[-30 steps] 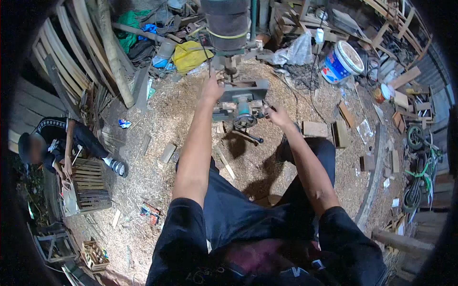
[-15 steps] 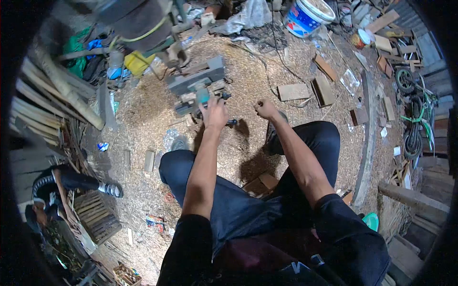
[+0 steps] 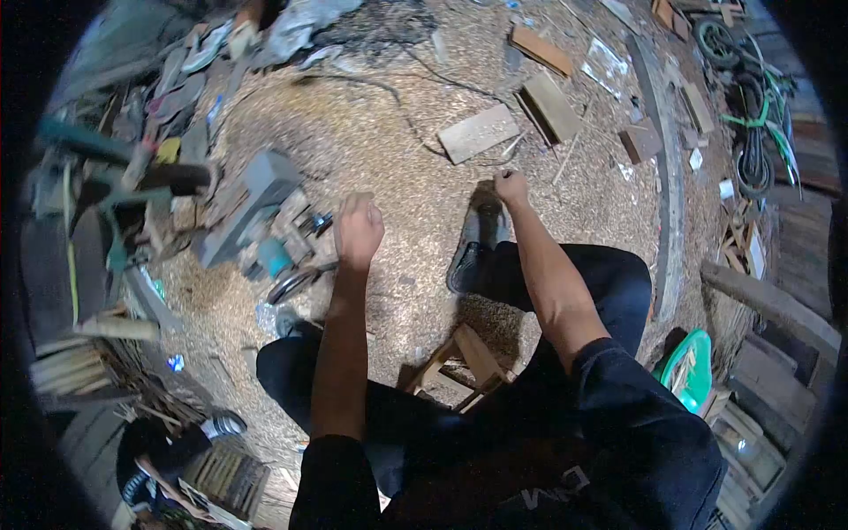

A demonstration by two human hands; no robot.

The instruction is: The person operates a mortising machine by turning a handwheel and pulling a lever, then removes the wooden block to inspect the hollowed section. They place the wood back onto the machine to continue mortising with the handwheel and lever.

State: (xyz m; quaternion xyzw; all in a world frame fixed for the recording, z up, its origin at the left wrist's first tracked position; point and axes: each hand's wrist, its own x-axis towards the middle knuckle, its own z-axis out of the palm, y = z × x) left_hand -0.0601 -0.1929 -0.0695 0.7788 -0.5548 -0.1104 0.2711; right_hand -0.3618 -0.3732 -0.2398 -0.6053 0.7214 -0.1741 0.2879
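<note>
My left hand (image 3: 359, 231) hovers over the shavings-covered ground, its fingers loosely curled and nothing visible in them. To its left lies a teal-bodied power tool (image 3: 276, 256) with black parts, apart from the hand, against a long grey block (image 3: 269, 177). A dark curved piece (image 3: 293, 284) sits just below the tool. My right hand (image 3: 511, 187) is closed in a fist above my shoe (image 3: 477, 247); whatever it may hold is hidden. Near that hand are a pale wooden block (image 3: 480, 134) and a thicker wooden block (image 3: 549, 106).
I sit with knees apart, a small wooden frame (image 3: 464, 367) between my legs. A black cable (image 3: 397, 97) crosses the ground ahead. At right are a long beam (image 3: 664, 194), a toy-like bike (image 3: 755, 132) and a green basin (image 3: 691, 367). Another person (image 3: 163, 459) sits at lower left.
My left hand has come off the teal power tool. The view has turned right, so the tool and grey block appear further left. My right hand remains closed.
</note>
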